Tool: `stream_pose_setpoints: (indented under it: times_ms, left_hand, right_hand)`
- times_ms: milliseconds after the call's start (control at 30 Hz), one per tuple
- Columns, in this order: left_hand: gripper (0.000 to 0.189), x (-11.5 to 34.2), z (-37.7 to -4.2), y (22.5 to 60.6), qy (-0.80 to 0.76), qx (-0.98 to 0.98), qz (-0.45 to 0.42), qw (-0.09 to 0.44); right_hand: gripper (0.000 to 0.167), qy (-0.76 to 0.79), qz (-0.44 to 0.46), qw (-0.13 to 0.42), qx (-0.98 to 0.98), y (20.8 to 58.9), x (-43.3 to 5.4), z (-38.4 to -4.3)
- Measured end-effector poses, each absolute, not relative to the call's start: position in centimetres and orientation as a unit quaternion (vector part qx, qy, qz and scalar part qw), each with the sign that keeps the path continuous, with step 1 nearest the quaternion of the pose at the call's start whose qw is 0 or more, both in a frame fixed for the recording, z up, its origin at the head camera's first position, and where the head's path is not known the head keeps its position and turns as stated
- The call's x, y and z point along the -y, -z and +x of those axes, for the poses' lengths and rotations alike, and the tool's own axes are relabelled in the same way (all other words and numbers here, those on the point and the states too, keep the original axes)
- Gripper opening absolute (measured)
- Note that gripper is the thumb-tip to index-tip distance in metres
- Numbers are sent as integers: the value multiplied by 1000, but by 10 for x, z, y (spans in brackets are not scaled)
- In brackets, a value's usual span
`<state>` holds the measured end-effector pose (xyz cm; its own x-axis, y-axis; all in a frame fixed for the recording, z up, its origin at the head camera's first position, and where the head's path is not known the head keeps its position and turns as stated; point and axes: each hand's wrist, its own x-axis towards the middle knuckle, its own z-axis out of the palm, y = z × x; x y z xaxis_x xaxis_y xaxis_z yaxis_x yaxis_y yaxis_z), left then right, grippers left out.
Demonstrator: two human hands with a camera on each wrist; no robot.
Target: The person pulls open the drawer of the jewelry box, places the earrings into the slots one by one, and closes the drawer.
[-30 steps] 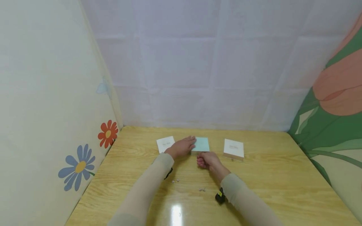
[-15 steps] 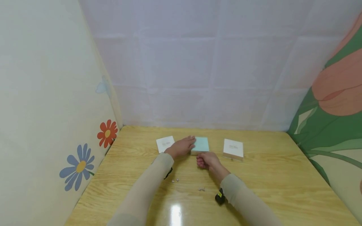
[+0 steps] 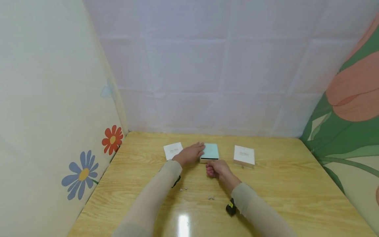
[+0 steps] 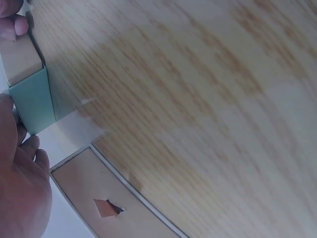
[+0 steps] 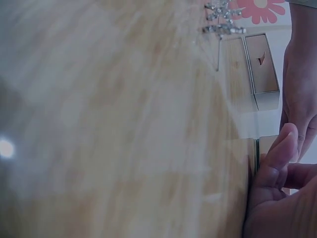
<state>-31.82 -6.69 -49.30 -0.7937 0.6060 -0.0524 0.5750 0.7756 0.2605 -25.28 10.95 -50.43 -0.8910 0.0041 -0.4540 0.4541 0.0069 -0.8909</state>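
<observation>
A mint-green drawer box [image 3: 210, 150] with a beige front lies near the back of the table. In the left wrist view its green sleeve [image 4: 37, 101] and beige drawer front [image 4: 22, 59] show. My left hand [image 3: 190, 154] rests on the box's left side, its fingers laid straight over the edge. At the front, my right hand [image 3: 218, 168] has curled fingers and pinches the drawer; the part held is hidden. A dark strip shows between sleeve and drawer front. Nearer me lie two pairs of small silver earrings, left earrings [image 3: 183, 189] and right earrings [image 3: 211, 197].
White boxes with faint print stand on both sides, a left white box [image 3: 173, 151] and a right white box [image 3: 244, 156]. The left one's front [image 4: 84, 188] has a slit with a pinkish tab. A wood-grain table [image 3: 281, 187] runs back to a white cloth wall [image 3: 192, 82].
The dark strip at the front of the green box has widened as the drawer comes slightly toward me. Both hands keep nearly the same place.
</observation>
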Motion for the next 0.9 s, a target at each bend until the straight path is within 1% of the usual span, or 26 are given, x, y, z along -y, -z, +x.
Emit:
stream_pose_setpoints:
  times_ms: [900]
  left_hand:
    - [55,66,-321,496,-103,-939,322,61]
  right_hand:
    - [18,668,153,163,-710,507,-111,-249]
